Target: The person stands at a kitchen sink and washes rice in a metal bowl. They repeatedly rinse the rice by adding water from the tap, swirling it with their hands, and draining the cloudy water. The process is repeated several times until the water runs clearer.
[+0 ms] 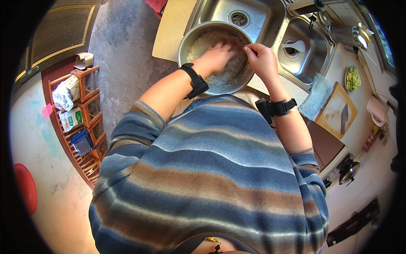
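A round metal bowl stands at the counter's edge in front of me, overlapping the left sink basin, with pale, grain-like food in cloudy liquid inside. My left hand reaches into it palm down, fingers spread and partly blurred over the food. On the bowl's right side, my right hand pinches the rim between thumb and curled fingers. Both wrists wear black straps with small devices.
A double stainless sink lies beyond, a white spoon in its right basin. To the right are a blue cloth, a cutting board with a knife, a dish of sliced green vegetables and a pink mug. Wooden racks stand left.
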The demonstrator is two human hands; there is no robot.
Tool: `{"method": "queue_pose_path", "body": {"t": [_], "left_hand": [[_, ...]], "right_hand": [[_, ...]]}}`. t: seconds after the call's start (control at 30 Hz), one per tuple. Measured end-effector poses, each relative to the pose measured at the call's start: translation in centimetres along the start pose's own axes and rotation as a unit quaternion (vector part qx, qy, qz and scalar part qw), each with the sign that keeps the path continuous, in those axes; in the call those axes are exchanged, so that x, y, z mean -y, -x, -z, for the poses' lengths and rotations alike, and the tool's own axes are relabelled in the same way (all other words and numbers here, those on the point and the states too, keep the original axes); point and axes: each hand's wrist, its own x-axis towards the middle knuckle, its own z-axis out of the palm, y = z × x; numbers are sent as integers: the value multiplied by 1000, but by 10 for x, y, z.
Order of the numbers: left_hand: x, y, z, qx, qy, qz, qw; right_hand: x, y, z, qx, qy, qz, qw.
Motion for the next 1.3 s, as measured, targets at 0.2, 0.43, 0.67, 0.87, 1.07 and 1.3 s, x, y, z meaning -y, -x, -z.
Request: {"method": "queue_pose_path", "body": {"t": [0.2,0.43,0.67,0.87,1.07,1.3], "left_hand": [[-5,14,6,182,-88,-49,978],[37,33,32,149,-178,-17,973],[39,-16,23,-37,15,28,999],[14,-20,22,-62,-19,4,998],[9,13,20,55,24,-32,998],[7,20,-12,99,-23,-61,993]], "right_hand": [[-6,0,-2,-19,10,15,1000],[-17,-1,-1,8,-90,-43,995],[-22,1,-2,-3,-109,-20,994],[-21,3,-2,-7,-98,6,995],[-22,1,-5,-13,-112,-5,994],[-21,2,-6,-21,-108,2,994]]}}
